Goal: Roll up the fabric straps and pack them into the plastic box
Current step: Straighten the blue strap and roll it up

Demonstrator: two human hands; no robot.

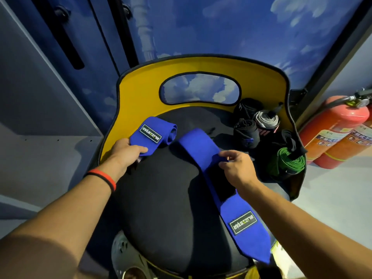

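Forearms first, two bare ones reaching in from the bottom edge, and under them sits the big piece: a yellow-backed chair [141, 81] with an oval cut-out, its rounded black cushion seat [161, 188] filling the middle. Off to the right, on the floor, two red fire extinguishers [334, 125] lean together. Now the action: a long flat blue fabric strap [198, 144] lies diagonally across the seat, its labelled end hanging off the near edge (white lettering on a black patch). The right hand [236, 166] pinches that strap's right edge between thumb and fingertips, the other fingers loosely bent. Over on the seat's far left, a rolled blue fabric strap [155, 135] rests beside the backrest, and the left hand [128, 151] holds its near end, fingers curled over it. Along the seat's right side, four finished rolls cluster: green [289, 160], black [245, 133], grey [265, 119], another black [248, 107]. Smallest of all, a red-and-black wristband [104, 177] circles the left wrist.
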